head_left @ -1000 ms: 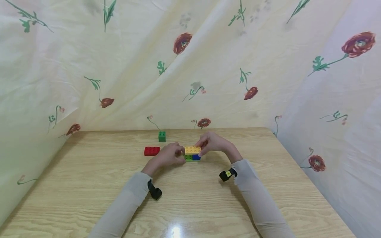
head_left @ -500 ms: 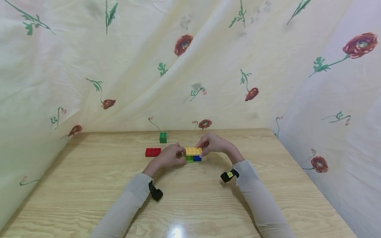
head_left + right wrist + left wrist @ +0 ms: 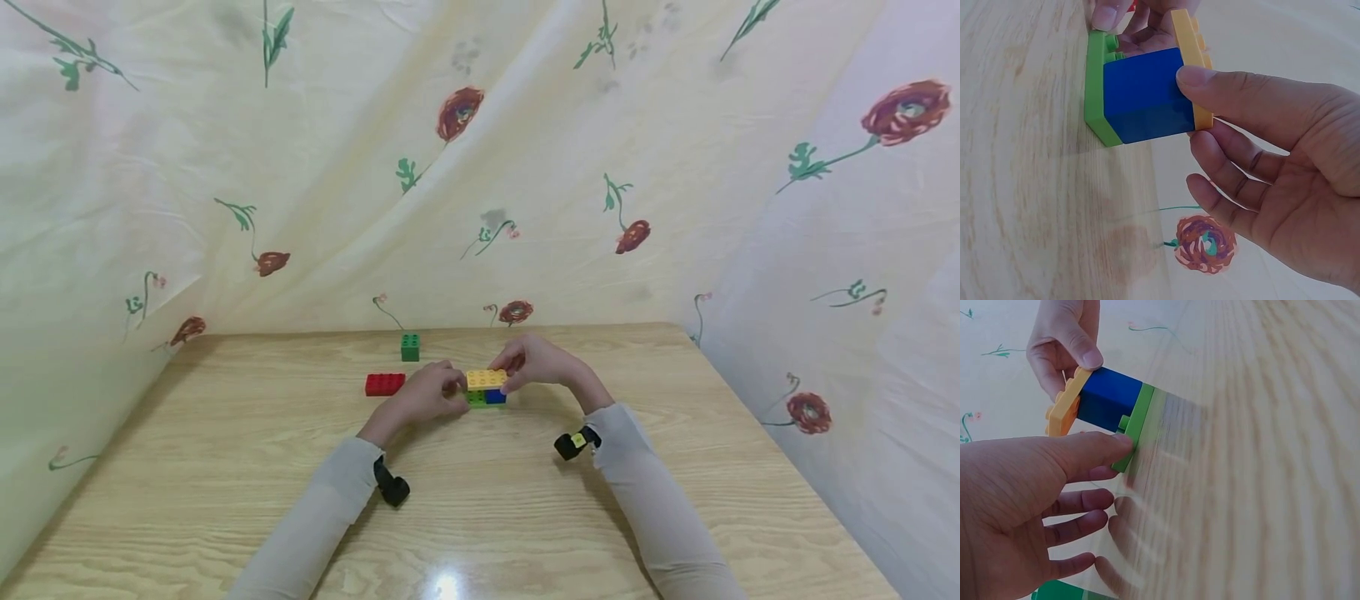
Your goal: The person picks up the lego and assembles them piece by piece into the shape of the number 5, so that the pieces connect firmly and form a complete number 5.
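Note:
A small stack of toy building bricks stands on the wooden table: a thin light green brick [image 3: 1095,87] at the bottom, a blue brick [image 3: 1144,94] on its right half, and a thin yellow brick [image 3: 486,380] on top. The yellow one overhangs a gap on the left. With thumb and fingers, my left hand [image 3: 429,392] pinches the left end of the light green brick. At the right end, my right hand [image 3: 546,363] grips the yellow brick, its thumb lying over the edge where yellow meets blue.
A red brick [image 3: 385,384] lies left of the stack, close to my left hand. Farther back stands a dark green brick [image 3: 410,347], near the table's [image 3: 480,517] rear edge. Flowered cloth [image 3: 337,167] hangs behind the table and along its sides.

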Available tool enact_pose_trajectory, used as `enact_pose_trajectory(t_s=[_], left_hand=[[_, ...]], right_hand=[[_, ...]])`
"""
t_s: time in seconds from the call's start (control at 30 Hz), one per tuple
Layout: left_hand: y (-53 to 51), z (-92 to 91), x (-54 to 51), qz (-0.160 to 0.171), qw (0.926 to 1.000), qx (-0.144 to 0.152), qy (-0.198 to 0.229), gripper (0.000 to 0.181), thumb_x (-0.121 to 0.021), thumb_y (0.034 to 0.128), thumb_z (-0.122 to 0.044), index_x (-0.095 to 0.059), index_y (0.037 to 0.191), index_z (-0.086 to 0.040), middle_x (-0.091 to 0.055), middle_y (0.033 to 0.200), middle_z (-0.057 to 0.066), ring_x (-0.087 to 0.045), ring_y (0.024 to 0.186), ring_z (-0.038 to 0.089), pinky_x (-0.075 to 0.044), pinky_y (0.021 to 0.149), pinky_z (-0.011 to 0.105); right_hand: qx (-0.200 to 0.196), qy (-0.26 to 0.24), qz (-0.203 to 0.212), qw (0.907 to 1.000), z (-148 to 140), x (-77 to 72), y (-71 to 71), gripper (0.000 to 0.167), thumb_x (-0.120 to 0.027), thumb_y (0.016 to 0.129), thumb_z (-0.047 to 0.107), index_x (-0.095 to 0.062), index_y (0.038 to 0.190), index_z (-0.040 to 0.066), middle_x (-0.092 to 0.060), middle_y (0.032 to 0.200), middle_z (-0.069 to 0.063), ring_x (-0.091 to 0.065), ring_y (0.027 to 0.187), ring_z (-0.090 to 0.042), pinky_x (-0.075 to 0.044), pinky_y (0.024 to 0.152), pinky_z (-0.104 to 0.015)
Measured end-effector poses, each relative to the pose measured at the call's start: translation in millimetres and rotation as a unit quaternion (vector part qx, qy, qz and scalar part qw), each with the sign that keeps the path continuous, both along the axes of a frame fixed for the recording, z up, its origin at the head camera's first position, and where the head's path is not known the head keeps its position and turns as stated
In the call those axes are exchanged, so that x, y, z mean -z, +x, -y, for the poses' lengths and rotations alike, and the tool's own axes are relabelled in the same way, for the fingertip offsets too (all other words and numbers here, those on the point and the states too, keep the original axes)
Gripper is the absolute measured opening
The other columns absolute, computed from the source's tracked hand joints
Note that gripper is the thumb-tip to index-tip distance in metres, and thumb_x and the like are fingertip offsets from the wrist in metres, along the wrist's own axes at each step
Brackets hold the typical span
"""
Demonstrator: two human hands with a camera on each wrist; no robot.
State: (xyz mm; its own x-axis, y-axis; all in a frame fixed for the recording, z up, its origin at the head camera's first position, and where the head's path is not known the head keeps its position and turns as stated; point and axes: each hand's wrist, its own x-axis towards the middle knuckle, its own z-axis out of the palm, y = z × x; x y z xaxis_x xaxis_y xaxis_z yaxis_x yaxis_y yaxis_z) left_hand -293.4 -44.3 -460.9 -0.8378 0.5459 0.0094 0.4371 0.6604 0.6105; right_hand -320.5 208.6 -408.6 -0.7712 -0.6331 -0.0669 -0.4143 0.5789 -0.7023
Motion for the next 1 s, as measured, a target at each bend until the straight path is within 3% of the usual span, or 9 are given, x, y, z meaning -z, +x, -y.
enact_pose_trajectory(t_s=[0.27, 0.47, 0.73, 1.0], left_hand=[[-1.3, 1.7, 1.5, 0.013, 0.9998, -0.014, 0.012, 0.027, -0.079, 0.0896, -0.022, -0.072, 0.113, -0.011, -0.060, 0.101, 0.002, -0.053, 0.093, 0.019, -0.048, 0.086, 0.034], [-2.0, 10.5, -13.5, 0.035, 0.9987, -0.032, 0.018, 0.033, -0.078, 0.0909, -0.021, -0.070, 0.121, -0.012, -0.062, 0.113, 0.004, -0.057, 0.106, 0.021, -0.052, 0.096, 0.040], [-12.9, 37.1, -33.3, 0.000, 0.9949, -0.043, 0.091, 0.039, -0.077, 0.0913, -0.015, -0.066, 0.127, -0.003, -0.063, 0.125, 0.020, -0.057, 0.118, 0.037, -0.047, 0.102, 0.050], [-23.5, 61.7, -37.5, -0.003, 0.9818, -0.096, 0.164, 0.046, -0.077, 0.0908, -0.013, -0.062, 0.134, -0.005, -0.059, 0.128, 0.024, -0.055, 0.122, 0.042, -0.047, 0.104, 0.053]], right_hand=[[0.015, -0.007, -0.009, 0.9998, 3.1, 4.8, -0.6, 0.033, -0.082, 0.082, 0.003, -0.076, 0.114, 0.003, -0.072, 0.102, -0.009, -0.060, 0.085, -0.015, -0.053, 0.078, -0.028], [0.015, -0.011, -0.006, 0.9998, 5.6, 6.0, -2.2, 0.032, -0.082, 0.082, 0.004, -0.076, 0.114, 0.003, -0.074, 0.107, -0.010, -0.063, 0.089, -0.016, -0.055, 0.081, -0.028], [0.020, -0.012, 0.002, 0.9997, 5.5, 4.9, -1.5, 0.031, -0.082, 0.083, 0.004, -0.077, 0.114, 0.004, -0.073, 0.108, -0.010, -0.062, 0.089, -0.016, -0.055, 0.082, -0.030], [0.033, -0.009, 0.007, 0.9994, 4.0, 5.6, -1.5, 0.032, -0.082, 0.083, 0.004, -0.076, 0.115, 0.005, -0.072, 0.109, -0.009, -0.062, 0.090, -0.017, -0.055, 0.084, -0.031]])
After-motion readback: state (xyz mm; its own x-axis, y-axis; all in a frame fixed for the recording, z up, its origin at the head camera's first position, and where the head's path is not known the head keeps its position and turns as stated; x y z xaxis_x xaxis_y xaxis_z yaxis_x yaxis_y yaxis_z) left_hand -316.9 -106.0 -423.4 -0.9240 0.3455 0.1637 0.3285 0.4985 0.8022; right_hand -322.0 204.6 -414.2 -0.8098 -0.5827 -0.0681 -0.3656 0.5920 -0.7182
